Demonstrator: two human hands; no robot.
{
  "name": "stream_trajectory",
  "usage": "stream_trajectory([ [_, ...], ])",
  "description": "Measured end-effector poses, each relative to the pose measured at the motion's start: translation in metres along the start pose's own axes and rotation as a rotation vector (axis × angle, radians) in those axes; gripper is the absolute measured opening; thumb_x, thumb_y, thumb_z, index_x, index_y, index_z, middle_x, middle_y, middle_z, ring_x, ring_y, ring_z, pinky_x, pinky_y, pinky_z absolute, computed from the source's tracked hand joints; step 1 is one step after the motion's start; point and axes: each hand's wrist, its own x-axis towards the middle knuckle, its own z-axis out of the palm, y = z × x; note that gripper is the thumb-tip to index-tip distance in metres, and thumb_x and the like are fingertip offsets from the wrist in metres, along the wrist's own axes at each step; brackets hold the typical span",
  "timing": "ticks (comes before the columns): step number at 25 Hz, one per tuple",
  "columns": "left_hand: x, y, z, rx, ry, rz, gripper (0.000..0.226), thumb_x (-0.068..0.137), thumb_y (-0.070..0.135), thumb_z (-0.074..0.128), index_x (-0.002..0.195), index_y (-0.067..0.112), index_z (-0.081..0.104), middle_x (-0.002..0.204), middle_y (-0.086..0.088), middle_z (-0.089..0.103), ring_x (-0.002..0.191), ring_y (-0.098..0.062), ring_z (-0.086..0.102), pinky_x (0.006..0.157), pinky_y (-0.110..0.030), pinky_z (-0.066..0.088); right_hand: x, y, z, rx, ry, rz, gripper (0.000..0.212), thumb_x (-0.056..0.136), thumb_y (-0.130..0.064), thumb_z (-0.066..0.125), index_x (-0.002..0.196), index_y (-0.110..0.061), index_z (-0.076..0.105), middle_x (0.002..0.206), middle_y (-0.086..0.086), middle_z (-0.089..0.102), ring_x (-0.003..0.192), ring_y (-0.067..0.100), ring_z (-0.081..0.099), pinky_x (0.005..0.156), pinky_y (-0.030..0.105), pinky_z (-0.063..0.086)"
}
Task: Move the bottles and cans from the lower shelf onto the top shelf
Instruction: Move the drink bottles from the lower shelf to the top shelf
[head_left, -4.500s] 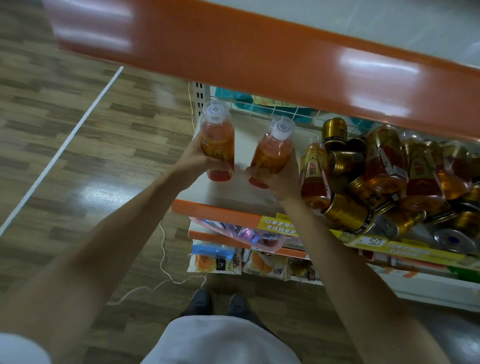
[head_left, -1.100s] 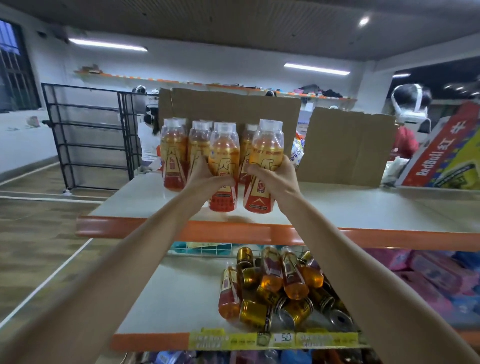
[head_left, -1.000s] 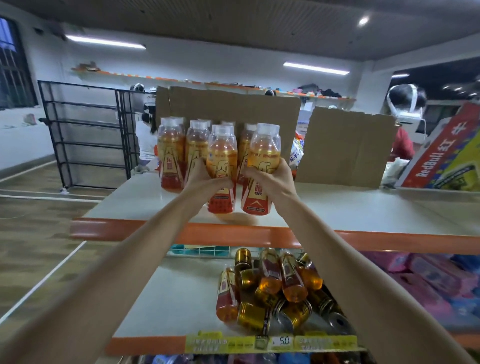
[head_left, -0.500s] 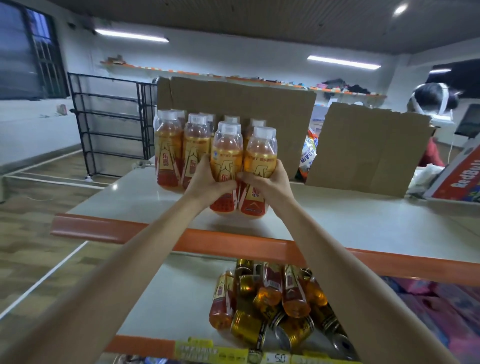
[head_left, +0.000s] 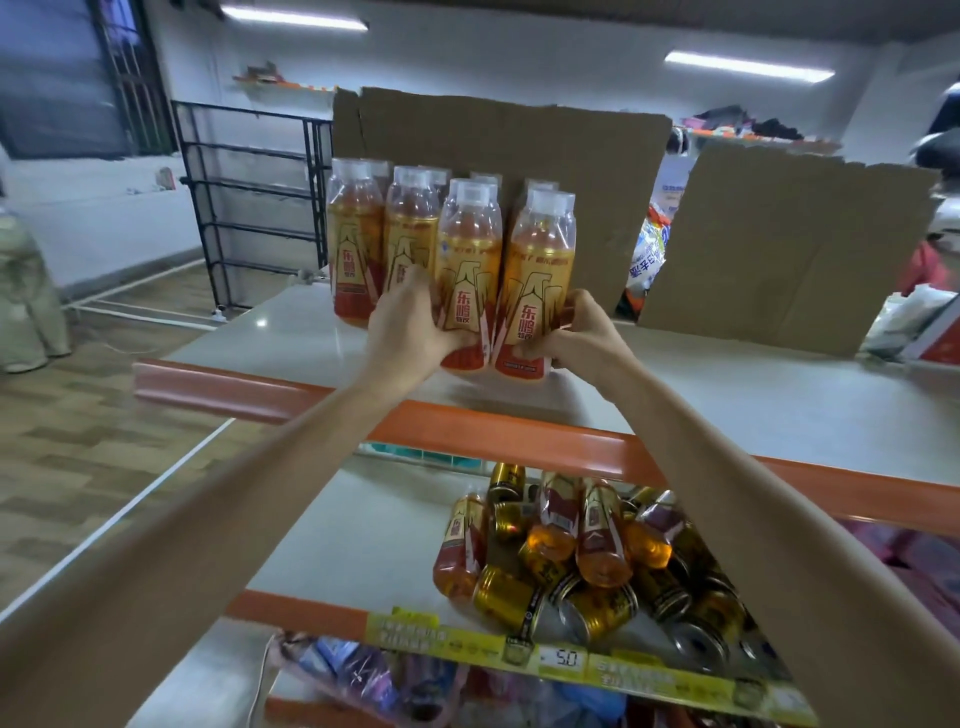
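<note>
the left hand grips one bottle on the top shelf. the right hand grips another bottle touching beside it.

Bottles on top shelf

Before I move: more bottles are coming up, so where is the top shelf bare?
The grey top shelf is bare right of the orange drink bottles, in front of the brown cardboard sheets; a narrower strip lies left of them. Crowded around the left hand and right hand.
</note>
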Motion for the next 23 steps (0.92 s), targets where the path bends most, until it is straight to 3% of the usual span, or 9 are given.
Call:
stream_trajectory([
  [3,0.004,0.002,0.004,0.072,0.010,-0.012,0.044,0.073,0.025,0.084,0.100,0.002,0.057,0.094,-0.002,0.062,0.082,-0.014,0.055,0.069,-0.021,0.038,0.005,0.000,0.007,-0.033,0.053,-0.017,0.057,0.068,-0.002,0.084,0.112,-0.013,0.049,0.103,-0.001,0.065,0.097,0.015,0.063,0.080,0.032,0.056],
  [6,0.010,0.003,0.012,0.123,0.043,-0.010,0.040,0.076,0.023,0.082,0.100,0.001,0.058,0.098,-0.008,0.067,0.079,-0.014,0.054,0.062,-0.017,0.035,0.009,0.001,0.012,-0.044,0.109,-0.045,0.057,0.068,-0.003,0.085,0.113,-0.012,0.051,0.104,-0.002,0.063,0.095,0.014,0.062,0.071,0.023,0.052],
  [8,0.016,0.001,0.016,0.156,0.042,-0.016,0.035,0.078,0.021,0.081,0.097,0.003,0.059,0.096,-0.009,0.069,0.078,-0.015,0.057,0.059,-0.016,0.035,0.013,0.001,0.015,-0.087,0.134,-0.063,0.060,0.069,-0.005,0.085,0.116,-0.009,0.049,0.108,0.000,0.062,0.097,0.015,0.060,0.073,0.023,0.049],
  [15,0.031,-0.007,0.030,0.168,0.035,-0.031,0.026,0.083,0.018,0.077,0.096,0.003,0.061,0.092,-0.011,0.070,0.085,-0.027,0.069,0.065,-0.026,0.048,0.039,0.012,0.026,-0.231,0.221,-0.106,0.056,0.074,-0.011,0.080,0.121,-0.006,0.050,0.115,0.006,0.062,0.104,0.021,0.060,0.075,0.023,0.050],
  [17,0.036,-0.008,0.034,0.169,0.034,-0.039,0.026,0.083,0.018,0.077,0.097,0.003,0.060,0.094,-0.012,0.070,0.086,-0.028,0.069,0.066,-0.027,0.048,0.046,0.014,0.029,-0.245,0.237,-0.104,0.053,0.075,-0.014,0.080,0.120,-0.006,0.053,0.115,0.009,0.064,0.107,0.024,0.061,0.080,0.028,0.051],
  [23,0.046,-0.013,0.044,0.166,0.032,-0.070,0.028,0.085,0.017,0.075,0.099,-0.001,0.059,0.093,-0.015,0.069,0.088,-0.033,0.068,0.065,-0.031,0.046,0.053,0.014,0.034,-0.295,0.266,-0.093,0.049,0.077,-0.016,0.079,0.117,-0.003,0.053,0.114,0.012,0.064,0.105,0.028,0.062,0.073,0.022,0.044],
])
